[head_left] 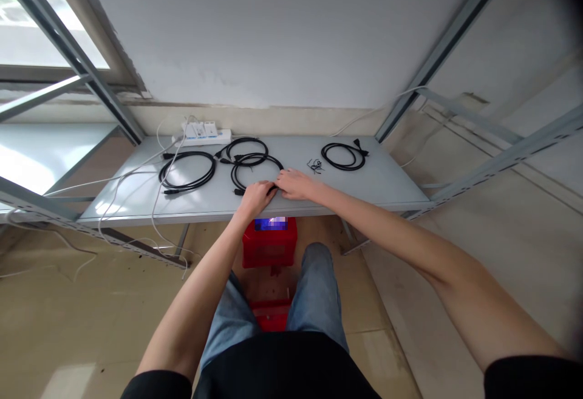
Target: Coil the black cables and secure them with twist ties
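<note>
Near the front edge of the grey shelf (291, 204), both hands are closed at the near right side of a coiled black cable (232, 175). My left hand (257, 197) pinches it from the left, fingers bent. From the right, my right hand (294, 184) has its fingertips on the same spot, almost touching the left. What lies between the fingertips is too small to make out. The coil rests flat and overlaps a second black cable coil (248, 139) behind it. To the right lies a small pile of thin black strips (314, 166).
Another black cable coil (215, 171) lies at left, one more coil (339, 167) at right. A white power strip (204, 139) with chargers stands at the back; white cords (119, 177) trail over the left edge. Metal uprights (405, 107) flank the shelf. A red crate (269, 250) sits below.
</note>
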`<state>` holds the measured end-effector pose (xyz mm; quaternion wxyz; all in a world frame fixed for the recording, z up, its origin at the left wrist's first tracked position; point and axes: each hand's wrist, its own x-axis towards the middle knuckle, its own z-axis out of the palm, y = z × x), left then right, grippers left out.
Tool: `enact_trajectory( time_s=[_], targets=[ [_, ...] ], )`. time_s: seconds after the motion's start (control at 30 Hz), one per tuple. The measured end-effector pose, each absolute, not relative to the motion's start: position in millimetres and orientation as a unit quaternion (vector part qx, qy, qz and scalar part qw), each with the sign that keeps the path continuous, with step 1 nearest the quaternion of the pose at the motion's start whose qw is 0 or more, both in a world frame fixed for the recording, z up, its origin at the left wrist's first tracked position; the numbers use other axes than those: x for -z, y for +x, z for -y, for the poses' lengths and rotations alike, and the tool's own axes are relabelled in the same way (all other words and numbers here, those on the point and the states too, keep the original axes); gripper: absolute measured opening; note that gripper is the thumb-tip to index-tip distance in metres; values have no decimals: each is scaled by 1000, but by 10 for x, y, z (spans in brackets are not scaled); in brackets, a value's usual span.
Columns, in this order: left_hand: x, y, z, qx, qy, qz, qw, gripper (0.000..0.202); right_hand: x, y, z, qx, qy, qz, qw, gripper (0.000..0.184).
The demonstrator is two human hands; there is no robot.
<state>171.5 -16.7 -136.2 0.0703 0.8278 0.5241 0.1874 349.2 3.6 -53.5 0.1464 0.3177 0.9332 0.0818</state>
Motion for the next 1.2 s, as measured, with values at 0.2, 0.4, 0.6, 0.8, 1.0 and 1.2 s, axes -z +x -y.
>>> enact_trajectory(
  time_s=[0.2,0.4,0.6,0.8,1.0,1.2],
  targets=[
    [1336,1719,182,-189,829,-522,71,32,550,3483,-67,-100,321,-928,160,19],
    [1347,1714,190,-190,831,-519,63,32,581,3492,-85,-100,320,-929,154,22],
    [1353,1713,185,-194,831,-517,68,33,609,3506,-89,-97,334,-926,145,23],
    [1341,1718,191,-196,830,-518,70,32,608,3517,-72,-89,339,-926,138,22],
    [1324,1719,199,-197,830,-517,71,32,615,3517,-67,-88,340,-926,138,21],
    [1312,1724,202,-190,828,-523,71,31,612,3524,-47,-88,343,-927,126,28]
  ],
)
